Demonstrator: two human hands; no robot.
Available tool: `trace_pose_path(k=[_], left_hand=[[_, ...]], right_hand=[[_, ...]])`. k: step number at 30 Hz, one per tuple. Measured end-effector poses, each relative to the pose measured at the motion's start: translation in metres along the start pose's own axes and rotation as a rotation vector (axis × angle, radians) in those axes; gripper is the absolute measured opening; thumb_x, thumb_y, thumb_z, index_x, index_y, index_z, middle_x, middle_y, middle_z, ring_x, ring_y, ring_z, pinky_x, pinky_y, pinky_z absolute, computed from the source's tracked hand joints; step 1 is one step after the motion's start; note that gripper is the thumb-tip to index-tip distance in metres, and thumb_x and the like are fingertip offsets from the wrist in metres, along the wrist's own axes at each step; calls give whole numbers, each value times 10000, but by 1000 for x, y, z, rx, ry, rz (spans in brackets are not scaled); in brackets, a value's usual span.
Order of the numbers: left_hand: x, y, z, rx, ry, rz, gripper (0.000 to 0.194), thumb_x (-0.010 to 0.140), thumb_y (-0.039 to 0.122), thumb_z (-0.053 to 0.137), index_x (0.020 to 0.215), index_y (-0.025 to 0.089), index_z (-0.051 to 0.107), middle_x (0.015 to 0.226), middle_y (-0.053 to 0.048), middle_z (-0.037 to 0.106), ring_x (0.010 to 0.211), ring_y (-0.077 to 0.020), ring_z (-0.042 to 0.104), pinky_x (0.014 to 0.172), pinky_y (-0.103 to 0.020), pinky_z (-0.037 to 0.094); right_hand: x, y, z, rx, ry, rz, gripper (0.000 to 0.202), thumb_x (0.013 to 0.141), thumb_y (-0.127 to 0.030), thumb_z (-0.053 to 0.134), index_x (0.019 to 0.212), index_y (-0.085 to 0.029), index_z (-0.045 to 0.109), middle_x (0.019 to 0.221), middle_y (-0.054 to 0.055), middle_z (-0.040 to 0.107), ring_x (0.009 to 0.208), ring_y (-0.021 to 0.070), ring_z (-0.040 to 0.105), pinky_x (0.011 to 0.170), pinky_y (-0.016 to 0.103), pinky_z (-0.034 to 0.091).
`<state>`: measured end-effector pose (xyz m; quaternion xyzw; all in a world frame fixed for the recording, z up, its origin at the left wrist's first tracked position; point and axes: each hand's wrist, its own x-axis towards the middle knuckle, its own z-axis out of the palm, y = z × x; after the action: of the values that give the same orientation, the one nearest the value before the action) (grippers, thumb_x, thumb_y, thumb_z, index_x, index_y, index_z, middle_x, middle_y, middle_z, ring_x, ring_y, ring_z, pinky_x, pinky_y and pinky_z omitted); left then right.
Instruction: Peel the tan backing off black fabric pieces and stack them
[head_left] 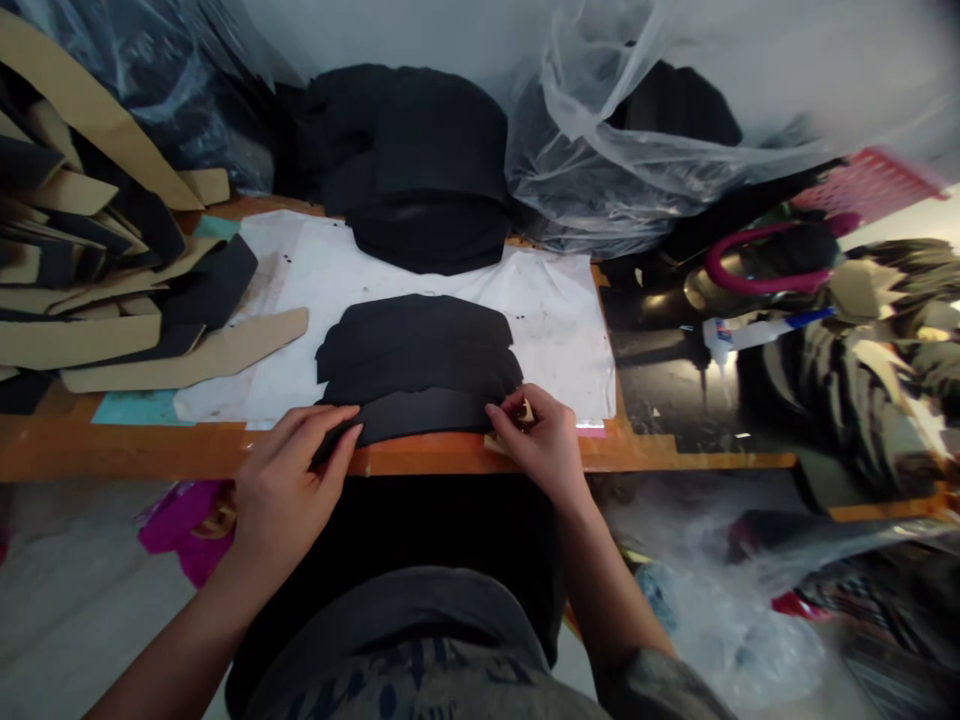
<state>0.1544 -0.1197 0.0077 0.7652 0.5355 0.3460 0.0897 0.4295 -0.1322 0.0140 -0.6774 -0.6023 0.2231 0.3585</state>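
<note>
Several overlapping black pieces (420, 345) lie on white paper (562, 340) at the middle of the table. The nearest one, a black strip (424, 412), runs along the table's front edge. My left hand (296, 475) pinches its left end between thumb and fingers. At the right end, my right hand (540, 435) is closed with thumb and index finger on the strip. A small tan bit shows by the right-hand fingers. Behind, a larger stack of black pieces (431, 150) stands at the paper's far side.
Tan and black curved pieces (82, 340) are heaped at the left. Clear plastic bags (585, 180) stand at the back. On the right are a white bottle with a blue tip (765, 332), a magenta-rimmed container (750, 280), a pink basket (870, 190) and more stacked pieces (840, 400).
</note>
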Motion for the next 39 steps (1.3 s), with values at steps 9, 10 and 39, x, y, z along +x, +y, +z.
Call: trace_pose_path(k=[9, 10, 39], left_hand=[[-4, -11, 0, 185, 7, -61, 306, 898, 417, 704, 1143, 235, 724, 1182, -107, 598, 777, -178, 601, 765, -368, 550], [-5, -14, -2, 182, -2, -84, 360, 885, 446, 715, 1181, 241, 707, 1163, -104, 602, 791, -190, 601, 782, -381, 552], [-4, -8, 3, 157, -64, 182, 285, 947, 263, 619, 1218, 178, 587, 1254, -153, 627, 1160, -307, 590, 1010, -476, 492]], right_hand=[[3, 0, -7, -411, -22, -5, 317, 885, -365, 737, 710, -210, 522, 746, 14, 599, 654, 168, 565, 609, 275, 353], [3, 2, -12, -439, -19, 11, 334, 869, -393, 759, 714, -211, 525, 740, 14, 603, 654, 174, 573, 608, 276, 355], [-8, -16, 3, -358, -138, -292, 90, 986, -276, 588, 1042, -205, 595, 1031, 82, 692, 795, 211, 692, 631, 287, 517]])
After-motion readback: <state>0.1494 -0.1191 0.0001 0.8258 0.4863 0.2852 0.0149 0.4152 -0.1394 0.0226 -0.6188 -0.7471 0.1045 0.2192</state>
